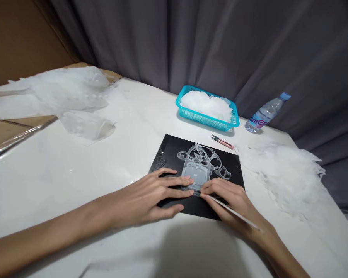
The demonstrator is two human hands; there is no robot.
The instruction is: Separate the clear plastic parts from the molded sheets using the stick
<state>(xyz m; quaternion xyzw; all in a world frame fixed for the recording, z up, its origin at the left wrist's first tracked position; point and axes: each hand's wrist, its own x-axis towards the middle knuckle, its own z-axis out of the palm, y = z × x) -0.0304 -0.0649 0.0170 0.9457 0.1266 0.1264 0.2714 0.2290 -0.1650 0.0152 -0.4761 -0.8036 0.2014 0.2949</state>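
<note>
A black mat lies on the white table in front of me. On it sits a clear plastic film piece with cut-out curls and a square middle. My left hand lies flat on the mat, fingers stretched out, fingertips pressing the near edge of the film. My right hand is closed in a pinch round a thin white stick-like tool, whose tip touches the film's near edge beside my left fingertips.
A turquoise basket full of clear plastic pieces stands behind the mat. Small pink snips lie beside it, and a water bottle lies at the right. Heaps of clear film scraps cover the table's right side and far left. A grey curtain hangs behind.
</note>
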